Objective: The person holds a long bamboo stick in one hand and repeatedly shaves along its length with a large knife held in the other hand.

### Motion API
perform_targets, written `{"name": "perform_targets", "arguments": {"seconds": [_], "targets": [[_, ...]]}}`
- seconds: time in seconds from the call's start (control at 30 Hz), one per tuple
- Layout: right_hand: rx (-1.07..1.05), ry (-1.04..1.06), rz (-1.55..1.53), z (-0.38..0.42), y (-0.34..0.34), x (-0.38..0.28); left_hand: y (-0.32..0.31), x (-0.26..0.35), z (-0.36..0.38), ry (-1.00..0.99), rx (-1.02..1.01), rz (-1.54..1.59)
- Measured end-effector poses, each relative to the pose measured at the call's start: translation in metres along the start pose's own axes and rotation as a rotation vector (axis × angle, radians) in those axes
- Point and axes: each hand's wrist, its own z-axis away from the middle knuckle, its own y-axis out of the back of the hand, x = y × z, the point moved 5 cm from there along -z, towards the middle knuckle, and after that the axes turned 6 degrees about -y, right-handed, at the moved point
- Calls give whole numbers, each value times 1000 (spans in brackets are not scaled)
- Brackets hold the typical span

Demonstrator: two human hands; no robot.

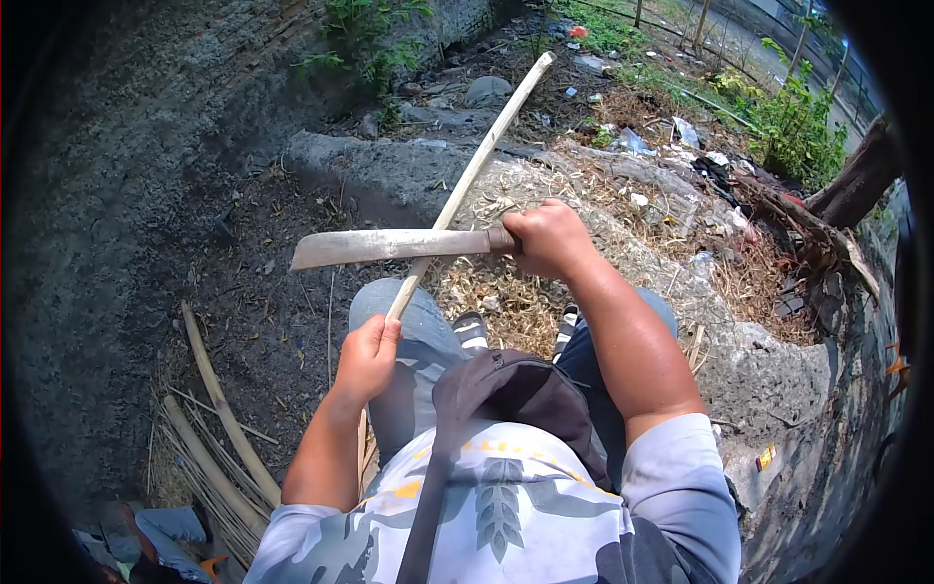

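My left hand [368, 356] is closed round the lower end of a long, pale split stick [477, 165], which slants up and away to the right. In my right hand [553, 238] is the handle of a machete [389, 247], gripped with the fingers wrapped round it. Its broad, worn blade points left and lies across the stick a little above my left hand, overlapping it in this view. Pale shavings [496, 302] cover the ground between my feet, below the blade.
Cut poles and thin strips [219, 419] lie at the lower left, near another person's leg [170, 540]. A rough wall [97, 243] rises on the left. A black bag [525, 389] hangs at my front. A tree trunk [861, 185] and litter are at the right.
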Motion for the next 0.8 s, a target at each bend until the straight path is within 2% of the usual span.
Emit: {"name": "perform_targets", "arguments": {"seconds": [0.07, 0.1, 0.17, 0.2, 0.3, 0.33, 0.43, 0.47, 0.57, 0.6, 0.7, 0.8], "targets": [[38, -4, -27, -3, -8, 19, 1, -7, 6, -14, 4, 10], [-14, -160, -67, -3, -1, 27, 4, -11, 9, -19, 14, 1], [15, -416, -191, -2, 3, 50, 6, -11, 11, -32, 15, -2], [-7, -477, -211, -6, 5, 58, 8, -9, 15, -30, 2, 1], [-84, -467, -233, 0, 6, 50, 10, -3, 16, -23, 2, -6], [-86, -403, -275, -2, -1, 44, 9, -1, 13, -26, 7, -10], [-139, -190, -94, 3, 3, 7, 0, -2, 7, -21, 32, -2], [-94, -102, -44, 5, 14, -4, 0, 0, 6, -36, 17, -3], [-66, -84, 5, 0, 7, 24, 4, 1, 15, -51, -9, 15], [-108, -260, -63, -1, 7, 36, 6, 0, 19, -50, -5, 38], [-66, -498, -197, 1, 3, 68, 9, -6, 27, -52, 4, 47], [-86, -468, -231, 1, 2, 66, 7, -12, 29, -19, 20, 69]]}}
